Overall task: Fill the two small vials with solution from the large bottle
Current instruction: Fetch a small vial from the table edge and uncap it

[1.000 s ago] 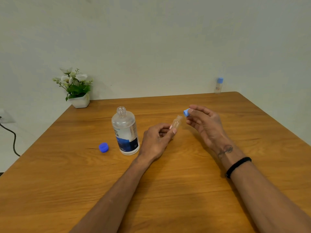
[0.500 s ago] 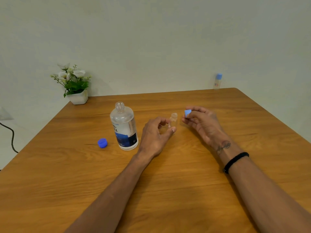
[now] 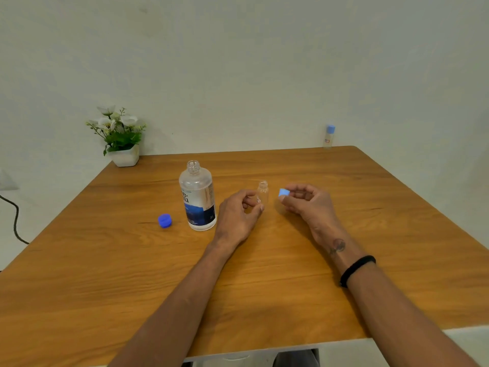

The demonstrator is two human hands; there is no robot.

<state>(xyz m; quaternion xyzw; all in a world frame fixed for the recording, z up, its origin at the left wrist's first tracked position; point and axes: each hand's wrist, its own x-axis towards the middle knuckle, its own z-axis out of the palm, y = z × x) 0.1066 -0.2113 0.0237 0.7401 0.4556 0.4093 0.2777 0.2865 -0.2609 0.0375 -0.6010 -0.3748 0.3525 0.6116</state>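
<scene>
Large bottle (image 3: pixel 198 197): upright on the tabletop (image 3: pixel 105 274), left of centre; clear, with a dark blue and white label; neck uncapped.
Bottle cap (image 3: pixel 164 220): dark blue, lying on the tabletop just left of the large bottle, apart from it.
Open vial (image 3: pixel 262 193): small, clear, upright near mid-tabletop, between the two hands; mouth uncovered; a small red mark shows on its side. Liquid level cannot be told.
Left hand (image 3: pixel 238 215): back of the hand toward the camera, fingers curled round the lower part of the open vial, thumb tip at its base. Contact on the far side is hidden.
Right hand (image 3: pixel 308 205): just right of the open vial, apart from it; fingers curled, thumb and fingertips pinching the vial cap (image 3: pixel 284 192), a small light blue piece held toward the vial.
Second vial (image 3: pixel 329 136): upright at the far right edge of the tabletop, near the wall; light blue cap on; well apart from both hands.
Wristband (image 3: pixel 356 268): black, round the right forearm; a small dark tattoo sits on the wrist above it.
Potted plant (image 3: pixel 120 136): white pot with white flowers, far left corner of the tabletop.
Cable (image 3: pixel 14 221): dark, hanging left of the tabletop.
</scene>
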